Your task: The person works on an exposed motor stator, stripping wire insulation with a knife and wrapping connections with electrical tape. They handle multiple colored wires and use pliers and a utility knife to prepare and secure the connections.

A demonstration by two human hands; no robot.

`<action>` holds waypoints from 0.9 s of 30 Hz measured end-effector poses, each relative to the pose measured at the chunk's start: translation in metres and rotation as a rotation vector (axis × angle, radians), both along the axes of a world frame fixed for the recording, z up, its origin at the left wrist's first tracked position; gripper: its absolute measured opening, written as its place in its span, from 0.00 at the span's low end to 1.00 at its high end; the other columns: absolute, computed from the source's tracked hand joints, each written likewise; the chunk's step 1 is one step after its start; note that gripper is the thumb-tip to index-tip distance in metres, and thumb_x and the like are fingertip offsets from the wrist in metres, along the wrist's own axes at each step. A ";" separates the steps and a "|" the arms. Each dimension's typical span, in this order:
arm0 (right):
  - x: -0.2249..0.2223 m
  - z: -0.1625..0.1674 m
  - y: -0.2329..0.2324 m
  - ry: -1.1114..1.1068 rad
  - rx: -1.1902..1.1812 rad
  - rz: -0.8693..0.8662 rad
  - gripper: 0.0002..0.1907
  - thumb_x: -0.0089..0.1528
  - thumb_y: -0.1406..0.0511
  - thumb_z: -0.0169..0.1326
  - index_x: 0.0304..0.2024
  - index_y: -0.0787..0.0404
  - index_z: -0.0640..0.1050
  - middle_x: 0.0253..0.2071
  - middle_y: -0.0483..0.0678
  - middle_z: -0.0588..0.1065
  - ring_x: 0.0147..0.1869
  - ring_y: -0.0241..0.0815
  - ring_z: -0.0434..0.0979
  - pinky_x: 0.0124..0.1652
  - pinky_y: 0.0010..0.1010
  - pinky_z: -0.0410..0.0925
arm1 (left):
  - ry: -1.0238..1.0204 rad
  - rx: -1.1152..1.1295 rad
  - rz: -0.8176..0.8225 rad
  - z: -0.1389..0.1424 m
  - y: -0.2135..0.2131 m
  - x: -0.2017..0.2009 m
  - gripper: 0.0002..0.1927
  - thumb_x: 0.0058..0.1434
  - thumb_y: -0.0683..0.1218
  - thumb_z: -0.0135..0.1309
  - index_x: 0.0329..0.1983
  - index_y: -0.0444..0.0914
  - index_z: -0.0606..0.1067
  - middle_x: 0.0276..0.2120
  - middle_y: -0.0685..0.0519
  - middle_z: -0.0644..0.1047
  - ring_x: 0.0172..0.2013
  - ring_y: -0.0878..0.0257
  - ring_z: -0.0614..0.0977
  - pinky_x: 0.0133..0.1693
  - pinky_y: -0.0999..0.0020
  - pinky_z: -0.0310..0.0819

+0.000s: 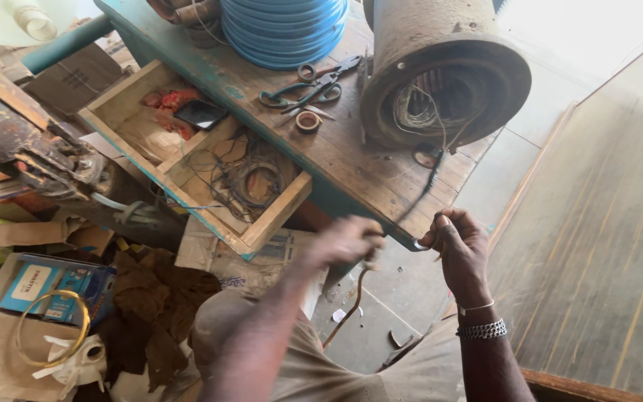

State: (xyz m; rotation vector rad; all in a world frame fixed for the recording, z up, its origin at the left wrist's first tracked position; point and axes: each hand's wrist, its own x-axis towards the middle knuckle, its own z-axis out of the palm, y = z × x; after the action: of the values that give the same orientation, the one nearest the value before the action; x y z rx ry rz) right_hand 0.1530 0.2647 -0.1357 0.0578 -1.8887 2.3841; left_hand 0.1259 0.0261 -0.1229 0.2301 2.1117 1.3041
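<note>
The person stands at the corner of a worn wooden worktop [381, 175] with a teal-painted edge. The left hand [344, 242], blurred, is closed into a loose fist around the top of a thin brownish strip [347, 305] that hangs down below the fist, just off the worktop's corner. The right hand [459, 249], with a beaded bracelet at the wrist, is curled shut beside it, its fingertips pinching the end of a dark lead wire [429, 182] that runs up across the worktop into the open end of a big rusty motor housing [444, 74], where copper windings show inside. The two hands are near each other but apart. Behind them on the worktop lie a pair of green-handled scissors [299, 93] and a small roll of tape [307, 120], with a stack of blue coiled hose [284, 30] further back. An open wooden drawer [187, 160] sticks out to the left, holding tangled wires and a dark phone [200, 114]. Cardboard boxes and rags litter the floor below.
</note>
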 end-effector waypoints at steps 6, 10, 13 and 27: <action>0.008 0.013 -0.025 -0.106 -0.003 0.062 0.08 0.68 0.66 0.53 0.46 0.66 0.76 0.34 0.46 0.75 0.32 0.36 0.76 0.38 0.32 0.76 | 0.232 0.633 0.160 0.058 -0.112 0.002 0.17 0.66 0.46 0.56 0.57 0.38 0.76 0.33 0.56 0.76 0.34 0.70 0.77 0.40 0.71 0.76; -0.004 0.019 -0.073 -0.105 0.035 0.166 0.09 0.69 0.66 0.52 0.45 0.68 0.76 0.34 0.45 0.75 0.34 0.34 0.77 0.40 0.30 0.75 | 0.189 0.586 0.328 0.051 -0.098 -0.005 0.12 0.67 0.48 0.57 0.45 0.34 0.78 0.28 0.56 0.77 0.27 0.70 0.77 0.30 0.73 0.75; -0.025 0.019 -0.111 -0.115 0.021 0.161 0.10 0.70 0.65 0.51 0.44 0.69 0.75 0.35 0.45 0.76 0.35 0.35 0.77 0.39 0.29 0.75 | 0.138 0.666 0.394 0.039 -0.090 -0.009 0.11 0.65 0.46 0.61 0.44 0.33 0.78 0.28 0.55 0.77 0.24 0.70 0.74 0.26 0.74 0.68; -0.060 0.001 -0.158 0.138 -0.135 0.192 0.06 0.70 0.73 0.52 0.48 0.70 0.77 0.39 0.46 0.77 0.41 0.32 0.76 0.42 0.23 0.71 | 0.936 0.317 0.424 0.054 -0.092 -0.005 0.11 0.63 0.43 0.60 0.47 0.34 0.81 0.40 0.46 0.84 0.39 0.57 0.88 0.41 0.67 0.85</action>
State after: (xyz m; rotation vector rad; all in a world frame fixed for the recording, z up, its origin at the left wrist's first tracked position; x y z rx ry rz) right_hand 0.0928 0.1069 -0.1343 0.3992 -1.7275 2.5490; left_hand 0.1207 -0.0661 -0.0684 0.6576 2.7961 2.0666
